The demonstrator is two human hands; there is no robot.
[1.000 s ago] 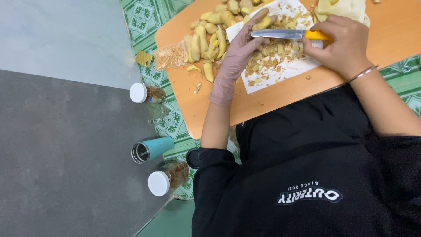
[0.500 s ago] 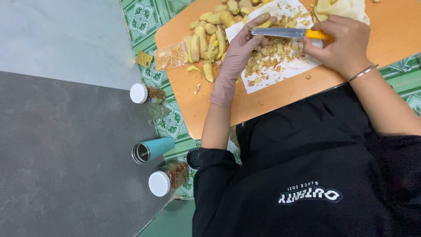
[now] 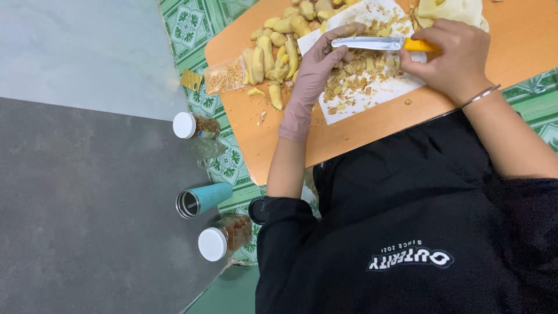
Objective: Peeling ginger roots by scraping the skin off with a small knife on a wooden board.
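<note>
gripping the knife (image 3: 378, 43) in our right hand (image 3: 450, 55) over the white sheet (image 3: 372, 93), left hand (image 3: 317, 70) flat on ginger bits (image 3: 354, 75) beneath the blade; a slip could nick the glove.

The knife (image 3: 383, 43) has a yellow handle. The glove (image 3: 311, 81) looks dusty pink, perhaps beige. The mat (image 3: 200, 23) is green-patterned.

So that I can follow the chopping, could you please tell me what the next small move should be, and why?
Probably rock the knife down through the chopped pieces: the right hand grips its yellow handle, the gloved left hand rests on the blade tip, and coarse bits lie under it on the white sheet.
</note>
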